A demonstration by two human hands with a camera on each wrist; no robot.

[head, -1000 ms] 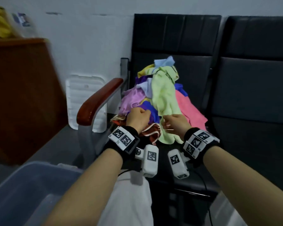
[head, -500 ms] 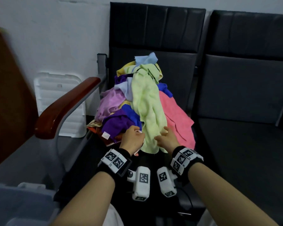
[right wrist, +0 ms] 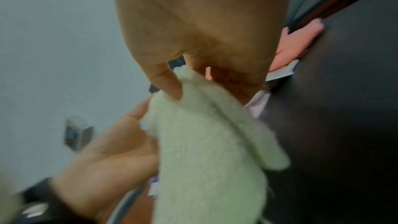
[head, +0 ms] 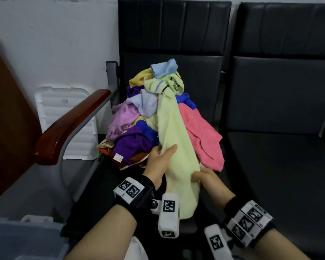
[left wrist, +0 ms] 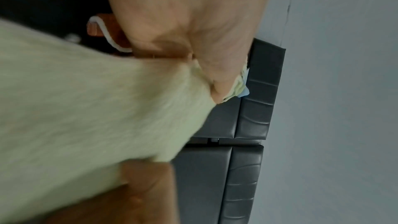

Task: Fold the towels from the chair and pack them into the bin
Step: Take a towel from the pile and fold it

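Both hands now gripping green towel (head: 174, 147) drawn forward, black chair seat (head: 281, 166), white wall (head: 54, 44)

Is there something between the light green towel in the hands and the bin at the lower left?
Nothing visible blocks it. The light green towel is still draped over the pile; the bin sits low beside the armrest.
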